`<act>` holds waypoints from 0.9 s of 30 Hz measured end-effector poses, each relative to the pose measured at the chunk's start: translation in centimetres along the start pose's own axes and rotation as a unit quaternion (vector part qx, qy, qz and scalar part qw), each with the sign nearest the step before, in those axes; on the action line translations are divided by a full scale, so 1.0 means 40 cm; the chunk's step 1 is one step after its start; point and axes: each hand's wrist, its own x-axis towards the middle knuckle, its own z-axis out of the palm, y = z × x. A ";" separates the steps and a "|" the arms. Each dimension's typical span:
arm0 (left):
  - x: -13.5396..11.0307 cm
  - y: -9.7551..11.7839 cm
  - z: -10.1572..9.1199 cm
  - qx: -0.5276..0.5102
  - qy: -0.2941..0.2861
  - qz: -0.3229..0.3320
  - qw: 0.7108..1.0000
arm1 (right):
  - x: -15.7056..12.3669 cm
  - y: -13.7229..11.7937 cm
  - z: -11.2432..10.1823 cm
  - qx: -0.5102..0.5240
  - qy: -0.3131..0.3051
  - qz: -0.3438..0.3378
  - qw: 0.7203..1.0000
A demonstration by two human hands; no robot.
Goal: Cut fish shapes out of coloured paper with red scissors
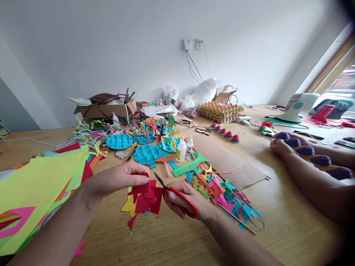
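Observation:
My left hand point(129, 175) pinches a small piece of red paper point(139, 190) between thumb and fingers. Red-handled scissors point(183, 199) are gripped in my right hand point(185, 197), and their dark blades point up and left toward the red paper. Below both hands lie larger red paper pieces point(148, 201) with dark drawn lines. A yellow paper cutout point(128, 205) shows partly under them on the wooden table point(172, 244). Whether the blades are touching the paper I cannot tell; they appear apart.
Coloured sheets point(44, 177) pile at left. Paper scraps point(222, 195) and a thin stick point(235, 218) lie right, beside flat cardboard point(227, 159). Glue bottles point(181, 149) and blue disc crafts point(149, 153) stand ahead. At far right, another person's arms point(313, 184) hold a painted egg-carton strip point(305, 150).

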 end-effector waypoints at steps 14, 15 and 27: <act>-0.110 0.031 -0.121 0.247 0.060 -0.114 0.960 | -0.001 0.005 -0.008 -0.080 -0.063 0.048 0.994; -0.125 0.009 -0.135 0.256 0.061 -0.134 0.955 | -0.002 0.003 -0.006 -0.089 -0.061 0.047 0.993; -0.266 -0.187 -0.097 0.381 0.026 -0.232 0.894 | -0.003 -0.005 -0.006 -0.152 -0.058 0.065 0.985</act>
